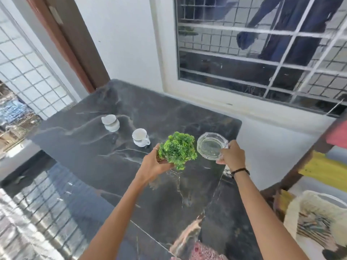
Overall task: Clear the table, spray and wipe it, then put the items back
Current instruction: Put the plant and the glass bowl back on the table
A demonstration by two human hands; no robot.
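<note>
From the head view, the left hand (155, 164) has its fingers curled round the base of a small green plant (177, 150), whose leafy top spreads just beyond the fingertips; the pot itself is hidden under the foliage and the palm. The right hand (231, 153) pinches the near rim of a clear glass bowl (211, 145), thumb below and fingers over the edge, so the bowl sits just ahead of those fingers and right beside the plant. Whether either thing is touching the dark marble table (112, 166) or is held just above it cannot be told.

Farther out from the left fingers stand two white cups (140, 137), the second one (110, 122) well beyond the first, both resting on the table and untouched.

No spray bottle or cloth shows. Whether the two held things are coming off or going back cannot be told; with both hands gripping things, this looks like the clearing step. If so, the next move calls for lifting both together, keeping the bowl level, and carrying them off the table before coming back for the cups.
</note>
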